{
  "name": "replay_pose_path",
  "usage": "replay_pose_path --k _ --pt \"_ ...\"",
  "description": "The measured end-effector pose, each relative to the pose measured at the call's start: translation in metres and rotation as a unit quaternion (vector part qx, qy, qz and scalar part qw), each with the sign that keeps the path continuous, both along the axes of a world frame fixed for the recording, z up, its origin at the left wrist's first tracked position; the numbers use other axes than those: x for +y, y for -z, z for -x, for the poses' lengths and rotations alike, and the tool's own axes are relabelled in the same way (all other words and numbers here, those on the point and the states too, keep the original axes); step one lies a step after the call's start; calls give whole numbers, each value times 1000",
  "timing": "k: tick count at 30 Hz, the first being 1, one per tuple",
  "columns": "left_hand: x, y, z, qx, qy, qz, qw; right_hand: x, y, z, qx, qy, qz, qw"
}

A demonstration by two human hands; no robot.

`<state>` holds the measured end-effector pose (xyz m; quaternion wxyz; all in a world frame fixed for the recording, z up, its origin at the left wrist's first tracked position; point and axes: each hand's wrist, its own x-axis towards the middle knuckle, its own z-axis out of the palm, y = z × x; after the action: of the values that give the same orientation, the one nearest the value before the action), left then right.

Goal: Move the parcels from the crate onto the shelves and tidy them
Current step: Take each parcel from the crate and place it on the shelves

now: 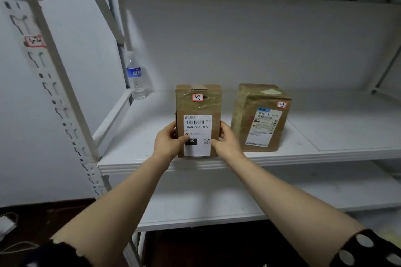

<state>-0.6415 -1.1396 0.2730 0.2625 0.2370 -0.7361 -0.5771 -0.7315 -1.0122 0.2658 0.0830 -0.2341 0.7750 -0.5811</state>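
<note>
both hands — left hand (168, 144) and right hand (225, 142) — grip the sides of the upright parcel (198, 115) at the shelf (325, 136) front edge, second parcel (260, 117) just beside.

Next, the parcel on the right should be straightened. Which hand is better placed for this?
Probably the right hand: it grips the right edge of the held parcel, the side facing the other parcel. The left hand is beyond the held parcel.
</note>
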Motion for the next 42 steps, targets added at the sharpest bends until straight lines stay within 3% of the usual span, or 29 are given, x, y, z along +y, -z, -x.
replay_pose_path --k 11,18,24,28,33,42 --pt "-10 25 17 -66 1 -27 997 9 15 17 -1 -4 -22 1000" --pt "-12 27 21 -84 28 11 996 69 24 43 45 201 95 974" --pt "-2 26 38 -79 48 26 995 97 32 68 33 259 93 961" --pt "4 27 52 -77 59 34 995 88 40 52 72 180 63 979" --pt "8 32 55 -80 61 46 994 65 54 29 8 37 -41 998" --pt "14 50 51 -100 20 85 991 47 61 29 15 34 -104 994"
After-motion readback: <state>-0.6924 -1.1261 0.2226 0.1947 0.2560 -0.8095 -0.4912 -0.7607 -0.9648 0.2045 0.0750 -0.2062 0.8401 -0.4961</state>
